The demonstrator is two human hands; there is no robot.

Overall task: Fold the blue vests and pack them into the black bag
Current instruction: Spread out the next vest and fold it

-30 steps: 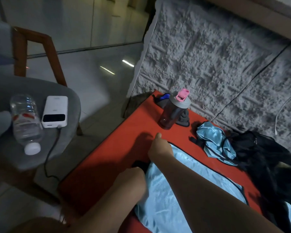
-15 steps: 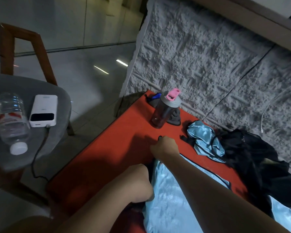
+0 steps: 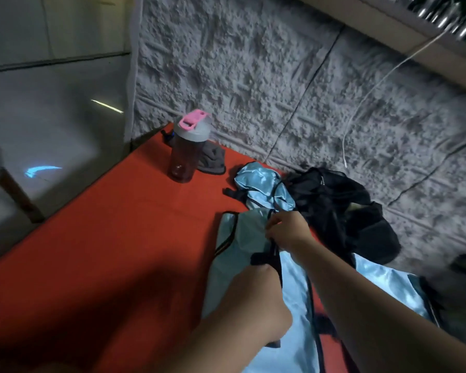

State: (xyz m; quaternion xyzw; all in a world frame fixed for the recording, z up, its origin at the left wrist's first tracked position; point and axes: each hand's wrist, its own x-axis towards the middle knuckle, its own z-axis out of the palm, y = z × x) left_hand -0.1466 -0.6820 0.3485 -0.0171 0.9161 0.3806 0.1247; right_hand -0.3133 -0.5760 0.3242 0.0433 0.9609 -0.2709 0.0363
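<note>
- I compared this moment with the earlier views: the near edge of the blue vest (image 3: 242,254), which had lain flat on the red tabletop (image 3: 119,238), had been brought over onto the body, exposing its duller inner face.
- My right hand (image 3: 285,232) had moved from the vest's far corner to the black-trimmed edge at the fold line; its grip was pinching that trim.
- My left hand (image 3: 256,281) rested on the vest near a black strap. Its fingers curled under, and I could not tell whether they held cloth.
- I judged the first lengthwise fold to be under way, not complete; the lower part of the vest ran out of view.
- A second blue vest (image 3: 264,187) lay crumpled beside the black bag (image 3: 339,208), touching it; the bag sat slumped against the wall and nothing looked packed yet.
- A shaker bottle (image 3: 186,157) stood well apart at the far corner.
</note>
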